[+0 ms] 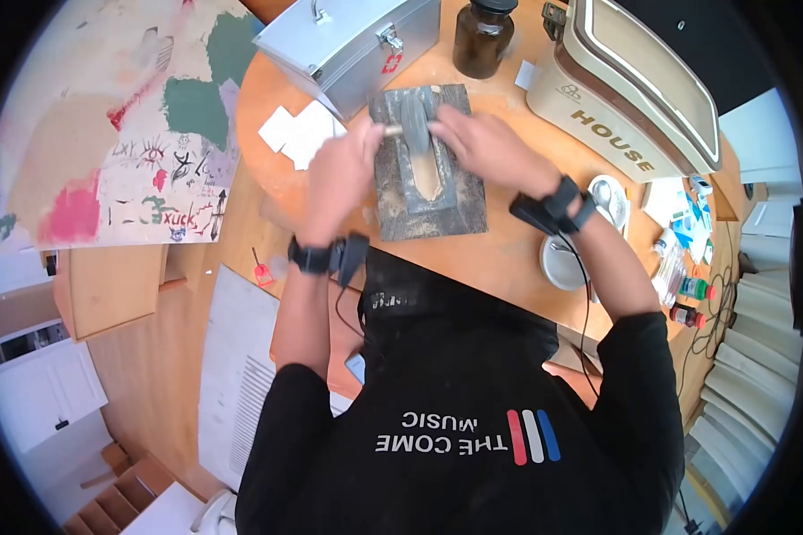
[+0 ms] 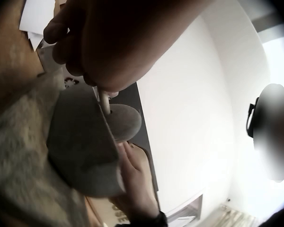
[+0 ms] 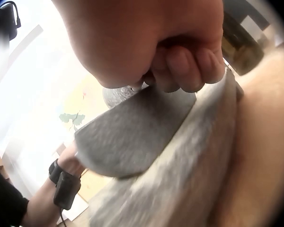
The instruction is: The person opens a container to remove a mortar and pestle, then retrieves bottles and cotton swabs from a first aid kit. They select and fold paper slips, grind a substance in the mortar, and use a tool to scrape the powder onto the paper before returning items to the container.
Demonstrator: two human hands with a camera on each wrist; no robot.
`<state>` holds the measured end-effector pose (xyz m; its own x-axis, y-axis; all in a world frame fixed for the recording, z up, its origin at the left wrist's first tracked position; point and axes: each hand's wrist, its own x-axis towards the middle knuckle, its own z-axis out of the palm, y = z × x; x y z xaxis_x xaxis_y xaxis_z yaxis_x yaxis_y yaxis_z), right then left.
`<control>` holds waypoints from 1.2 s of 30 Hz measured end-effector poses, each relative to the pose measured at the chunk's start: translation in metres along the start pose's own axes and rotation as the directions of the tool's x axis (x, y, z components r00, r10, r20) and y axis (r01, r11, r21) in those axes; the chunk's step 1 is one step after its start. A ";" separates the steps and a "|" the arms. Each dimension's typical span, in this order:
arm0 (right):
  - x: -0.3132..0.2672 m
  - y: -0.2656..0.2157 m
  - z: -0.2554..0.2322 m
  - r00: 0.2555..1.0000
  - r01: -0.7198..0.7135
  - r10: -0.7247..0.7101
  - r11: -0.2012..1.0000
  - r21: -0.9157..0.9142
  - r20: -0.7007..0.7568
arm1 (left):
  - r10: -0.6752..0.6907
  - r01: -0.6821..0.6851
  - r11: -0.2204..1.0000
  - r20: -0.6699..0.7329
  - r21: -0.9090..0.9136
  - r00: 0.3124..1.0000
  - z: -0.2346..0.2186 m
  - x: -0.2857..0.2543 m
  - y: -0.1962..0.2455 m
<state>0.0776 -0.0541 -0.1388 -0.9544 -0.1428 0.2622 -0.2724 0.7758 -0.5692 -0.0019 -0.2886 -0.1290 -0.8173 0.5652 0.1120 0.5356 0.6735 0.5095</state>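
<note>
Both hands hold a grey stone wheel [image 1: 415, 125] by a pale rod that passes through its middle. Fingers of the left hand [image 1: 339, 174] are curled round the rod on one side. On the other side the right hand [image 1: 491, 147] grips it, its fingers folded in the right wrist view. Upright in a long grey stone trough [image 1: 446, 192], the wheel stands towards the far end. Pale material lines the groove [image 1: 426, 178]. Under the trough lies a dark, worn board [image 1: 468, 218]. In the left wrist view the left hand [image 2: 118, 42] hides most of its end of the rod.
A silver metal case [image 1: 357, 53] and a brown glass jar [image 1: 484, 40] stand behind the board. White papers [image 1: 299, 134] lie to the left. On the right are a cream HOUSE box [image 1: 625, 98], a white bowl [image 1: 562, 263] and small bottles [image 1: 696, 288].
</note>
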 end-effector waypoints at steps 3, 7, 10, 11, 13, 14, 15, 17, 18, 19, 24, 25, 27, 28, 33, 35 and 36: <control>0.010 -0.002 -0.007 0.999 -0.035 0.035 0.999 0.006 0.035 | 0.014 -0.014 0.999 0.008 0.030 1.000 -0.015 0.012 0.006; -0.025 -0.024 -0.018 0.980 -0.133 0.124 0.990 0.046 0.154 | 0.077 -0.073 0.982 -0.019 0.176 0.997 -0.010 -0.039 0.031; -0.016 -0.003 -0.009 0.982 -0.143 0.139 0.989 0.021 0.129 | 0.019 -0.013 0.995 -0.055 0.096 0.998 0.000 -0.021 0.028; -0.005 0.005 -0.012 0.989 -0.112 0.112 0.994 -0.004 0.093 | 0.013 -0.007 0.997 -0.087 0.074 0.996 0.002 -0.001 0.025; 0.015 0.009 -0.020 0.999 -0.045 0.046 0.997 -0.062 0.007 | 0.005 -0.001 0.999 -0.092 0.047 0.996 -0.004 0.011 0.024; 0.013 0.006 -0.020 0.999 -0.038 0.040 0.995 -0.096 0.020 | 0.000 0.003 0.999 -0.058 0.040 0.998 -0.007 0.010 0.024; -0.001 -0.001 -0.018 0.996 -0.046 0.051 0.997 -0.065 0.078 | -0.011 0.012 0.999 -0.011 0.034 1.000 -0.007 0.004 0.024; -0.029 -0.017 -0.024 0.983 -0.053 0.055 0.998 -0.020 0.175 | 0.015 -0.013 0.999 0.034 -0.043 0.999 -0.006 -0.029 0.032; -0.034 -0.029 -0.033 0.955 -0.142 0.136 0.990 0.004 0.265 | 0.013 -0.014 0.999 -0.014 -0.049 1.000 0.006 -0.040 0.027; -0.026 -0.023 -0.033 0.966 -0.136 0.132 0.991 0.003 0.221 | 0.026 -0.028 0.999 -0.052 -0.040 0.998 0.009 -0.032 0.023; 0.011 0.005 -0.021 0.992 -0.082 0.084 0.996 -0.023 0.095 | -0.016 0.023 0.997 -0.092 0.073 0.996 -0.008 0.013 0.029; 0.012 0.003 -0.022 0.993 -0.078 0.080 0.997 -0.030 0.087 | -0.021 0.026 0.993 -0.041 0.118 0.999 -0.015 0.015 0.033; -0.019 -0.011 -0.019 0.982 -0.094 0.105 0.993 -0.075 0.159 | 0.060 -0.059 0.998 -0.017 0.036 0.998 -0.011 -0.017 0.036; -0.035 -0.016 -0.019 0.987 -0.065 0.065 0.998 -0.009 0.150 | 0.110 -0.110 0.994 -0.020 0.000 0.994 -0.008 -0.032 0.038; -0.006 0.006 -0.020 0.995 -0.017 0.021 0.999 -0.043 0.097 | 0.016 -0.019 0.999 -0.084 -0.031 0.996 0.006 -0.006 0.027; 0.007 0.006 -0.021 0.998 -0.006 0.009 0.999 -0.046 0.057 | 0.007 -0.009 1.000 -0.079 -0.013 0.997 -0.001 0.006 0.026; 0.005 0.004 -0.023 0.996 -0.025 0.031 0.997 -0.072 0.085 | 0.015 -0.014 1.000 -0.047 0.008 0.999 -0.005 0.005 0.025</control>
<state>0.0741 -0.0375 -0.1222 -0.9692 -0.1708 0.1771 -0.2394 0.8213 -0.5178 0.0064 -0.2713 -0.1110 -0.8184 0.5520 0.1595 0.5490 0.6692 0.5008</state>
